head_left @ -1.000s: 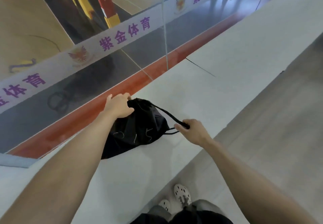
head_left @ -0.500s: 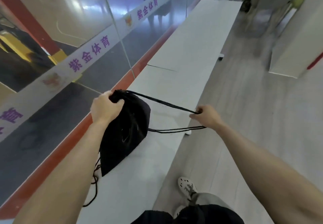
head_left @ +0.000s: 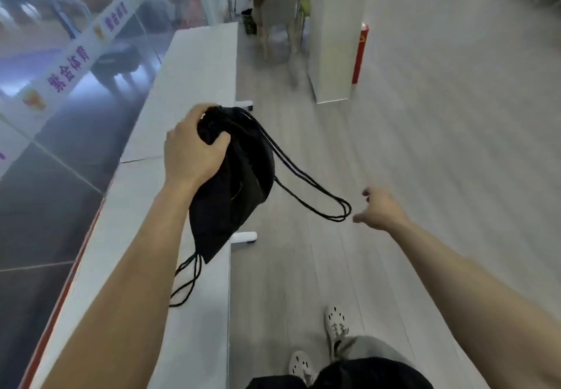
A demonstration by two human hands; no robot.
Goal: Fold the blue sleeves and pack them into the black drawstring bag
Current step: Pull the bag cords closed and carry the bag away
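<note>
My left hand (head_left: 191, 148) grips the cinched neck of the black drawstring bag (head_left: 236, 194) and holds it lifted above the edge of the long white table (head_left: 188, 85). The bag hangs down with its bottom corner near the table's edge. Its cord loop (head_left: 315, 197) swings out to the right, and a second cord (head_left: 186, 279) dangles below the bag onto the table. My right hand (head_left: 379, 206) is open, fingers spread, just right of the cord loop and apart from it. No blue sleeves show.
A glass wall with a printed white band (head_left: 69, 66) runs along the table's left side. Grey plank floor (head_left: 425, 176) lies to the right, with a white cabinet (head_left: 334, 33) and chairs at the back. My feet in white shoes (head_left: 334, 325) stand below.
My right hand has let go of the drawstring and opened. My left hand has lifted the bag off the table by its neck. The view has swung right along the table.
</note>
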